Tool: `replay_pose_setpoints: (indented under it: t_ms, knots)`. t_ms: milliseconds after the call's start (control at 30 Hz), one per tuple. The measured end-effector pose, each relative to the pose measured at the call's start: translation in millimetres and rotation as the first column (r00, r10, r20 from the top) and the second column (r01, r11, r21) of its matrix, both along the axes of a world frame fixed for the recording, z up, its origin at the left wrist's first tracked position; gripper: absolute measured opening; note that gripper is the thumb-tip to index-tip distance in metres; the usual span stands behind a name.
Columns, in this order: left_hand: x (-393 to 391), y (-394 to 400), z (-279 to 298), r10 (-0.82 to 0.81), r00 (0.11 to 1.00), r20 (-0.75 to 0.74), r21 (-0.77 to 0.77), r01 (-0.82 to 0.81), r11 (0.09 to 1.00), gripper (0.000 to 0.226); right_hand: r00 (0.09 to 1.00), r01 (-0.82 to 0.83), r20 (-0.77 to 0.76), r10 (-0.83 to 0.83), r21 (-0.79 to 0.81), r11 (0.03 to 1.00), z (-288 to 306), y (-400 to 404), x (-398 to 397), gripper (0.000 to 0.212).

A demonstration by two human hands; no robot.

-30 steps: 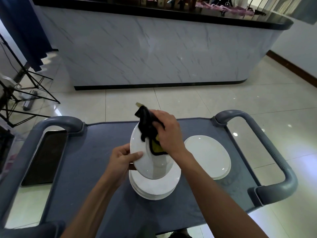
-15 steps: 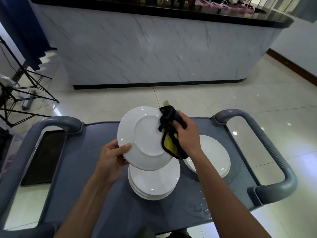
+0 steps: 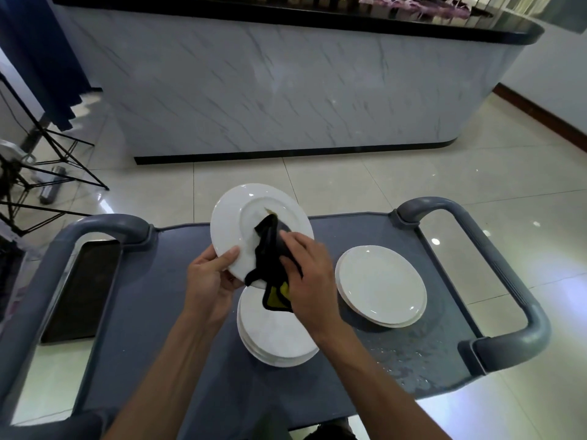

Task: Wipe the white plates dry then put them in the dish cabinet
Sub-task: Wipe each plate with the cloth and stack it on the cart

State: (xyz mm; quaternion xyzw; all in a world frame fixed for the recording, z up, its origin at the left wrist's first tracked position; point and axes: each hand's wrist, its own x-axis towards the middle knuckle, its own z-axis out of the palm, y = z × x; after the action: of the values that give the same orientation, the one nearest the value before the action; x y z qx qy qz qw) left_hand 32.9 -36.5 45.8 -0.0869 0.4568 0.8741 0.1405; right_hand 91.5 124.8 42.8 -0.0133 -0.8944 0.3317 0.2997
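The left hand (image 3: 209,277) pinches the rim of the tilted white plate (image 3: 244,223) above the stack (image 3: 276,338), thumb on top, while the right hand (image 3: 309,274) presses the cloth (image 3: 270,249) with curled fingers against it; rigid, glazed, likely wet-slippery and breakable, the plate is best gripped at the rim.

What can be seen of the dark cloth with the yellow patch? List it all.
The black wiping cloth with a yellow underside is soft, crumpled fabric, bunched into folds. The right hand grips it and presses it against the ringed underside of the round white glossy plate, which the left hand holds tilted by its lower rim. The cloth's yellow corner hangs down over the stack of white plates on the grey cart top.
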Motion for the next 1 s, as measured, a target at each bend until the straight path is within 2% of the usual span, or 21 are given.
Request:
replay_pose_setpoints:
  t_ms: [100,167,467,633,800,933,1000]
  knots:
    - [-1,-4,-1,0.020,1.000,0.010,0.003,-0.020,1.000,0.033,0.999,-0.042,-0.010,0.043,0.056,0.998,-5,-7,5,0.043]
    - [1,-8,-3,0.032,0.999,0.016,-0.007,-0.032,0.999,0.026,0.998,-0.058,-0.002,0.059,0.070,0.996,-8,-5,6,0.044]
    - [5,-1,-5,0.028,0.999,0.020,-0.068,-0.027,0.997,0.021,0.990,0.013,0.137,-0.010,-0.017,1.000,-10,34,5,0.042]
    - [6,19,0,-0.034,0.999,-0.025,-0.164,0.030,0.986,0.019,0.986,0.055,0.158,-0.052,-0.014,0.998,-3,72,12,0.042]
    - [10,60,4,-0.058,0.989,-0.135,-0.299,0.015,0.954,0.015,0.984,0.118,0.139,-0.112,-0.039,0.992,-1,119,26,0.039]
    - [18,104,9,-0.149,0.950,-0.274,-0.492,-0.006,0.870,0.020,0.984,0.156,0.097,-0.148,-0.079,0.985,3,166,44,0.040]
    - [23,127,11,-0.248,0.889,-0.386,-0.672,-0.087,0.736,0.022,0.983,0.168,0.089,-0.160,-0.094,0.981,6,190,55,0.040]
